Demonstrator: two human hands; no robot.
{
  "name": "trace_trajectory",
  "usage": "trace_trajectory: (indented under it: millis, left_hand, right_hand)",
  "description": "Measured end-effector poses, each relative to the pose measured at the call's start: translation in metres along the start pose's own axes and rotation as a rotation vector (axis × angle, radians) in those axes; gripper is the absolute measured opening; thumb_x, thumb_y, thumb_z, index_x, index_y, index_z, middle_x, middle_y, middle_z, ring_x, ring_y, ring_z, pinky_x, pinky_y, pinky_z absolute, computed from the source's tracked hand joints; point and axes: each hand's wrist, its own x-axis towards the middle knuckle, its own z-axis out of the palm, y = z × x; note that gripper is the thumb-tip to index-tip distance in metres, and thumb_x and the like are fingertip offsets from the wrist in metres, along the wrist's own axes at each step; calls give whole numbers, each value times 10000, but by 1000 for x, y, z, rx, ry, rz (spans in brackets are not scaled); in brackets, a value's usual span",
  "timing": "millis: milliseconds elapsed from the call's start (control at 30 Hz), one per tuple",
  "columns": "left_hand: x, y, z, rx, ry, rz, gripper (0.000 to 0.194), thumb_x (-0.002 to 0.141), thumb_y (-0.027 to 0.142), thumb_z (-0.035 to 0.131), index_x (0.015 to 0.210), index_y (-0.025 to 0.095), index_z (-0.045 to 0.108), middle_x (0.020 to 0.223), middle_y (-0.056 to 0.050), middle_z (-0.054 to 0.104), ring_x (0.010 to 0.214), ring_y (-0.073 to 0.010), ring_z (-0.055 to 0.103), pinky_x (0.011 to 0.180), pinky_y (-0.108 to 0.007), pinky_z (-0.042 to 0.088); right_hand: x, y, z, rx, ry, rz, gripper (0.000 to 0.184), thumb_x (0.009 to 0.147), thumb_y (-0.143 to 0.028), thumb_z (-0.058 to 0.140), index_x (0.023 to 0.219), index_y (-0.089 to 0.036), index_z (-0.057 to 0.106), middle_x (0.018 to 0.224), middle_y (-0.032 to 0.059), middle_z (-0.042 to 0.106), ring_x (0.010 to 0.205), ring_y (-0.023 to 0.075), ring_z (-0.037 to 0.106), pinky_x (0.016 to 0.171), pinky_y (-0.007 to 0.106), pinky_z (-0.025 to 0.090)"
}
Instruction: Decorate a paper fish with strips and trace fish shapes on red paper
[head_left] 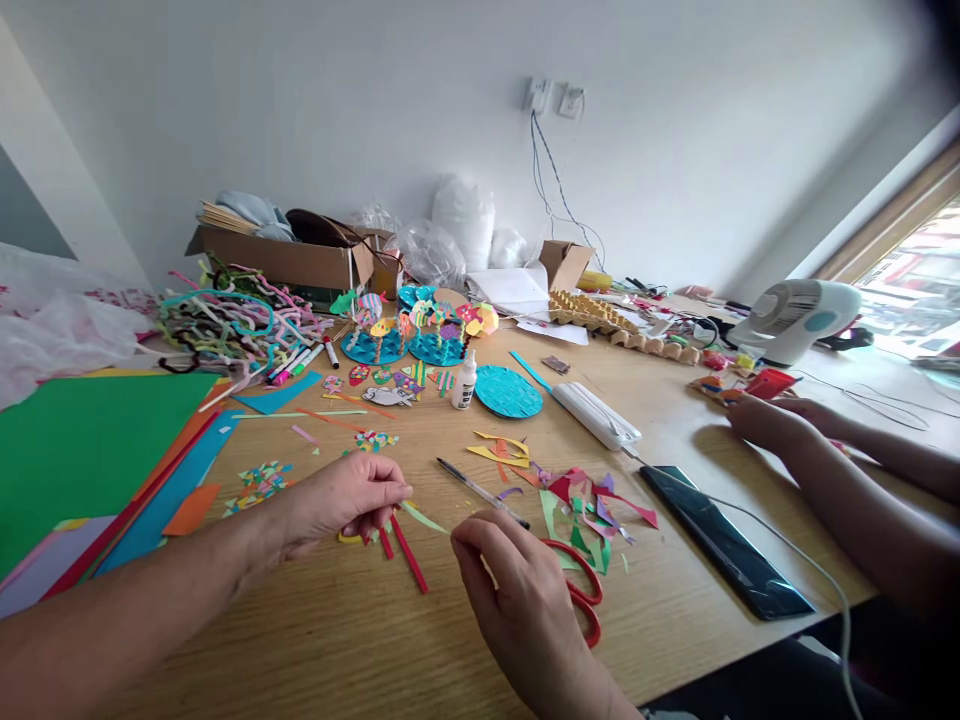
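Between my two hands a thin pale green paper strip is stretched above the wooden table. My left hand pinches its left end between thumb and finger. At the other end my right hand has its fingertips closed on the strip. Red-handled scissors lie beside and partly behind my right hand, their blades hidden. Under my left hand are red paper strips. A pen lies just beyond the hands, with coloured paper scraps to its right.
A glue bottle stands near a blue disc and decorated paper fish. Coloured sheets lie left, below pipe cleaners. A phone, a cabled power strip and another person's arms are right.
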Motion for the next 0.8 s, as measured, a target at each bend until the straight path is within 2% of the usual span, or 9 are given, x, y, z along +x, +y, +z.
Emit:
trace_trajectory:
  millis: [167,267,400,500,667,800]
  left_hand:
    - [8,3,-13,40,-62,6,318,702,472,586,700,161,523,582,10,597,476,-90,522,413,-182,319]
    - [14,2,-20,109,-85,24,306,698,458,588,711,156,537,644,-24,647,491,-102,544,429,-194,346]
    - [25,-3,-25,229,-29,71,273,659,431,584,654,166,523,563,26,579,458,-94,472,420,-196,298]
    - [33,-6,-27,337,28,126,234,622,393,590,603,170,521,529,53,498,507,-106,445,473,-211,294]
    - [40,-12,-30,518,64,181,181,645,344,547,579,176,535,565,39,493,584,-138,456,533,-232,313]
    - [40,-15,-29,618,81,195,155,672,306,499,586,182,532,567,33,499,587,-143,464,533,-233,314]
  right_hand:
    - [5,4,0,-99,-77,-77,183,903,-119,431,786,-167,563,719,35,591,634,130,530,598,223,389]
    - [7,7,1,-183,-156,-97,202,908,-124,421,772,-174,562,728,32,588,653,139,524,615,236,377]
    - [9,10,8,-312,-281,-150,205,884,-106,444,720,-182,542,713,15,575,612,137,484,576,248,337]
    - [10,11,15,-383,-360,-182,154,844,-107,521,716,-190,543,706,0,579,601,137,488,563,256,321]
    - [12,10,24,-429,-478,-189,117,831,-126,577,734,-189,561,715,3,606,625,145,528,588,262,333]
    - [11,10,28,-413,-512,-160,110,823,-153,595,722,-187,564,731,4,609,632,142,529,585,261,334]
